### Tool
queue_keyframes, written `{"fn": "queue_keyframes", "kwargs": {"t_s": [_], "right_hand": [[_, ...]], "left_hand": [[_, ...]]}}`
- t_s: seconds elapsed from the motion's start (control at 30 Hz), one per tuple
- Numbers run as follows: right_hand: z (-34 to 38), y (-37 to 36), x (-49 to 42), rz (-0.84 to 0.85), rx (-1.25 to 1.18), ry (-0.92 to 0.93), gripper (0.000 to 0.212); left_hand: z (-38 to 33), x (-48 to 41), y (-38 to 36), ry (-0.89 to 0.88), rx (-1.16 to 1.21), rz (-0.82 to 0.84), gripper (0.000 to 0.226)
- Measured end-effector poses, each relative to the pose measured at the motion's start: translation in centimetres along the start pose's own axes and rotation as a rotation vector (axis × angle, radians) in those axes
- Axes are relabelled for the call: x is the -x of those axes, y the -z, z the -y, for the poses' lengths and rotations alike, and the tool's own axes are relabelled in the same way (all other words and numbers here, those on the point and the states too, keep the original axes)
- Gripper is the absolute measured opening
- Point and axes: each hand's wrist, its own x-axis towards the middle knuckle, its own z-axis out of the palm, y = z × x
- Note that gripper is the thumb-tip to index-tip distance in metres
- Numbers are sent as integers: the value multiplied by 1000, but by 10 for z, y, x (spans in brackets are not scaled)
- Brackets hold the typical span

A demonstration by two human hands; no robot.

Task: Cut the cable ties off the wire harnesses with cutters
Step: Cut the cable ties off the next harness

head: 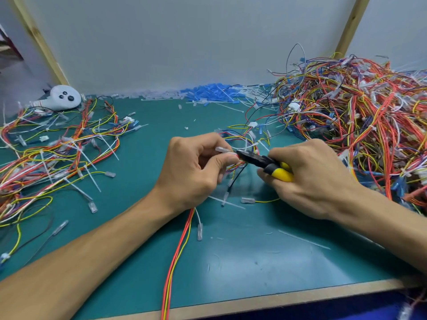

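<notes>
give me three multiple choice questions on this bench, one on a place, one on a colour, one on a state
1. The biggest harness heap lies: A) at the person's right; B) at the front edge; C) on the floor.
2. The handles of the cutters are: A) red; B) yellow and black; C) green.
3. The right hand: A) lies flat and open; B) hangs off the table; C) grips the cutters.

Answers:
1 A, it fills the far right of the mat.
2 B, yellow grips with black show beside the fingers.
3 C, its fingers curl round the handles, the tip at the harness that the left hand pinches.
</notes>
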Motion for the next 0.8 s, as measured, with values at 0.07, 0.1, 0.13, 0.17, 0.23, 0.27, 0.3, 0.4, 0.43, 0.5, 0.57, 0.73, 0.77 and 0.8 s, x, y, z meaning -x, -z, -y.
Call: {"fn": "queue_keyframes", "kwargs": {"t_s": [0.07, 0.1, 0.13, 0.17, 0.23, 0.27, 0.3, 0.4, 0.43, 0.5, 0.57, 0.73, 0.77, 0.8], "right_hand": [[-1, 0, 2, -21, -8, 22, 25], [-2, 0, 3, -13, -19, 28, 24], [-2, -1, 3, -4, -24, 26, 27], [-3, -1, 3, -8, -19, 27, 30], [-4, -2, 4, -28, -28, 36, 29], [-4, -3, 4, -16, -53, 42, 26], [-4, -5, 4, 7, -91, 43, 24], [-6, -8, 2, -9, -140, 49, 28], [-5, -8, 2, -16, -129, 47, 26], [-4, -10, 4, 10, -98, 40, 21], [-2, -8, 5, -2, -48, 44, 22], [-8, -10, 2, 54, -136, 75, 27], [-11, -11, 1, 47, -165, 78, 28], [-13, -10, 0, 40, -174, 75, 28]], "left_hand": [[0, -1, 0, -2, 15, -7, 15], [0, -1, 0, -4, 17, -9, 16], [0, 0, 0, -4, 15, -8, 16], [0, 0, 0, -3, 15, -5, 16], [0, 0, 0, -4, 19, 0, 16], [1, 0, 0, -6, 21, 0, 16], [1, 0, 0, -7, 20, 1, 16], [1, 0, -1, 6, 23, 7, 16], [1, 0, -1, 7, 23, 7, 16], [1, 0, -1, 0, 13, 9, 16], [0, 1, -1, -1, 15, 13, 17], [0, 0, 0, -1, 2, 16, 17], [0, 0, 0, 3, 4, 14, 17], [0, 0, 0, 6, 8, 12, 17]]}}
